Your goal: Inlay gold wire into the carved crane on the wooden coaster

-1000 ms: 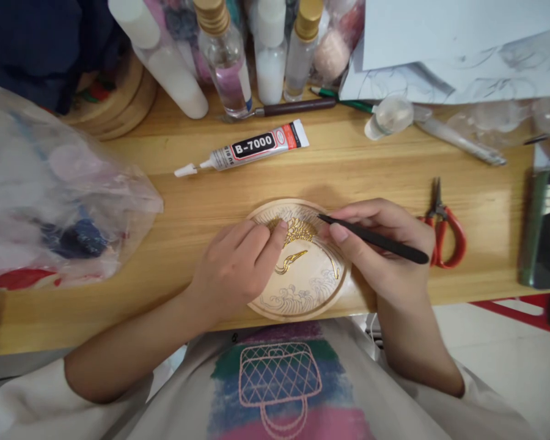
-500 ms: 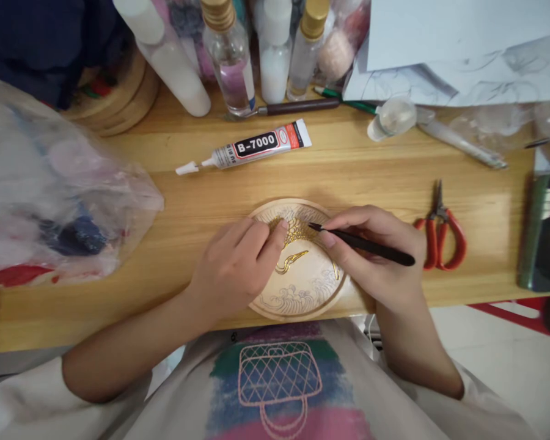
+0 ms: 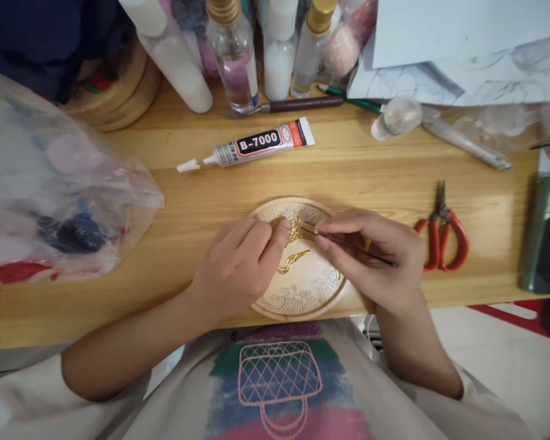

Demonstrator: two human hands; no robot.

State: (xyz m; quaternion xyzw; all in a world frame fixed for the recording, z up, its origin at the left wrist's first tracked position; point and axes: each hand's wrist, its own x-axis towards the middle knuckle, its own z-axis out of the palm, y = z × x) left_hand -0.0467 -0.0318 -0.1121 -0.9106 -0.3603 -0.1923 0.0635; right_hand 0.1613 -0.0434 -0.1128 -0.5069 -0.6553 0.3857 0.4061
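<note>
A round pale wooden plate [image 3: 305,278] lies at the table's front edge, with wave lines drawn on it. Gold wire [image 3: 294,260] forms a bird-like head and neck on its face, and denser gold loops sit above. My left hand [image 3: 238,263] covers the plate's left side, fingers bent and pressed together, holding it; its thumb tip touches the gold loops. Black tweezers [image 3: 357,247] are pinched in my right hand [image 3: 380,250], their prongs slightly apart over the right part of the loops. Some fingertips of my left hand are hidden.
Red-handled pliers [image 3: 442,238] lie to the right. A B-7000 glue tube [image 3: 261,143] is behind the plate. Bottles [image 3: 233,67] line the back, a plastic bag [image 3: 73,183] fills the left, and papers [image 3: 440,73] lie at back right.
The tweezers have turned in my right hand, so both thin prongs now show apart. My left hand stays on the plate; the whole view has shifted slightly.
</note>
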